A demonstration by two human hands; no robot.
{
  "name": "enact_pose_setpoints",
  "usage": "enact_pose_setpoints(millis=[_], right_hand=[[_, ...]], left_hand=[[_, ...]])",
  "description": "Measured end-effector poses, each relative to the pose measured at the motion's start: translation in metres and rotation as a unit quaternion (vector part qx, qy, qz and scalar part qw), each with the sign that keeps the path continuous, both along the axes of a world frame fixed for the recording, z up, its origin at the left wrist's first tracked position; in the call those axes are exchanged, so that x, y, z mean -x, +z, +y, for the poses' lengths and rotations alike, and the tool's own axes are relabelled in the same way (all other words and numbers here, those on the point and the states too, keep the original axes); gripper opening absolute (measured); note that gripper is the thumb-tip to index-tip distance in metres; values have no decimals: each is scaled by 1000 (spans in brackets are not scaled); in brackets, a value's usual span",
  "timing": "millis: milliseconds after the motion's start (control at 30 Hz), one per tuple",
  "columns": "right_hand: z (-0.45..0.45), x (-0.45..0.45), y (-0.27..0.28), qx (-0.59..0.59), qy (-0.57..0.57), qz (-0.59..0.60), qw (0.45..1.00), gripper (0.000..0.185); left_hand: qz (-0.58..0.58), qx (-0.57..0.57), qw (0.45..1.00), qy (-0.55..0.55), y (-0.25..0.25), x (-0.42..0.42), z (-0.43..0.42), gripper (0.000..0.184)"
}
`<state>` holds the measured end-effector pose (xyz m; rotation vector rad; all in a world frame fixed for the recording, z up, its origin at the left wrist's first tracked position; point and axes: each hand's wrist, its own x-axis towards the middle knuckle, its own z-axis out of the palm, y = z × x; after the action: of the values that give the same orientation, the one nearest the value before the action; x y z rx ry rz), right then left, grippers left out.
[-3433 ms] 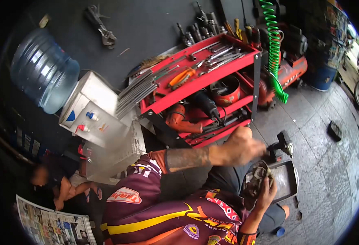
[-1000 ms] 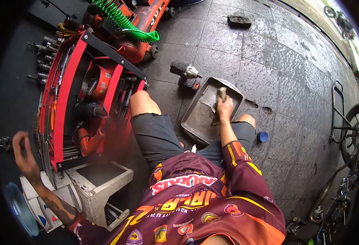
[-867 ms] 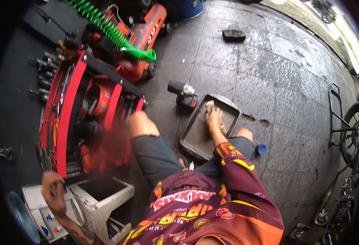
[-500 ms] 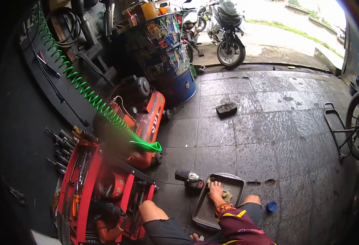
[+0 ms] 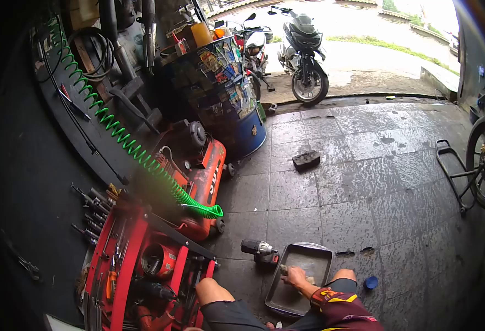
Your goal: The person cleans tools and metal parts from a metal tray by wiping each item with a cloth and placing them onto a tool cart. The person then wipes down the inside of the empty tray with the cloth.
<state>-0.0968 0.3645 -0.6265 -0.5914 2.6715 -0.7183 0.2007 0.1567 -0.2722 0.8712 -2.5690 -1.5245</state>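
My right hand (image 5: 294, 276) is inside a dark, shallow metal tray (image 5: 328, 259) on the floor between my knees. Its fingers are closed on a light, dirty rag (image 5: 283, 269), part of which shows at the fingertips; a pale patch also shows beside the wrist. The hand hides the rest of the rag. Left of the tray, a cordless impact wrench (image 5: 259, 249) lies on the tiles. A blue cap (image 5: 370, 283) sits on the floor near my right knee. My left hand cannot be made out in view.
On the left stand a red tool cart (image 5: 135, 226) and an orange air compressor (image 5: 212, 176) beneath a green coiled hose (image 5: 124, 135). A dark block (image 5: 306, 160) lies on the wet tiles. A black stand (image 5: 446, 165) and wheel (image 5: 482, 165) are at right, motorcycles (image 5: 307, 60) at the doorway.
My right hand has moved toward me within the tray, with the rag shifting and showing less. The whole view has tilted slightly, so things sit a little lower and further right.
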Motion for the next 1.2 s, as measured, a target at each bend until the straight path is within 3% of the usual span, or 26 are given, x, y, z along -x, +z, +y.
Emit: enact_pose_setpoints(millis=[67,100,133,167,267,300,367,433,500,600,633,700,833,900,933,1000,1033,1100,1133,1167,1200], right_hand=[[0,-15,57,129,23,-138,982,39],[-1,-21,89,187,65,-181,963,39],[-2,-31,110,245,107,-140,953,38],[2,-41,146,344,125,-135,921,37],[18,-62,226,428,56,-264,862,28],[23,-67,233,434,21,-280,856,24],[36,-84,260,544,-21,-289,787,20],[47,-98,273,571,-48,-297,764,22],[54,-109,278,562,-50,-284,775,23],[56,-114,278,555,-48,-272,785,24],[56,-116,277,553,-52,-275,785,23],[57,-118,269,545,-52,-292,784,23],[55,-119,270,520,-34,-269,810,19],[57,-122,261,564,-167,-282,758,17],[55,-125,259,635,-217,-207,712,21],[62,-123,249,701,-214,-202,649,34],[62,-125,255,718,-213,-225,623,37],[40,-124,266,600,-178,-70,777,38],[36,-121,263,365,-24,166,916,34],[24,-123,262,350,20,215,912,25],[24,-123,247,359,-20,151,921,21]], left_hand=[[97,142,979,-111,-18,40,11,19],[93,101,982,-129,-51,58,2,11],[162,164,954,-190,-50,88,15,15],[139,152,955,-214,-57,110,21,18],[161,71,951,-255,-70,163,38,24],[147,39,953,-263,-63,171,45,24],[134,-84,952,-261,-56,177,59,24],[152,-138,946,-250,-44,173,74,23],[178,-188,937,-235,-42,165,81,23],[277,4,919,-280,-30,155,83,24],[275,4,920,-278,-24,154,82,24],[331,247,809,-419,-18,154,77,32],[285,319,785,-448,-32,150,68,27],[284,321,785,-447,-39,146,64,18],[258,309,816,-415,-46,143,59,15],[207,234,892,-326,-56,138,56,15],[208,237,891,-325,-59,136,59,15],[155,187,929,-278,-64,131,70,15],[172,154,930,-285,-68,129,80,20],[238,142,921,-273,-79,127,93,22],[173,49,947,-267,-79,127,96,24]])
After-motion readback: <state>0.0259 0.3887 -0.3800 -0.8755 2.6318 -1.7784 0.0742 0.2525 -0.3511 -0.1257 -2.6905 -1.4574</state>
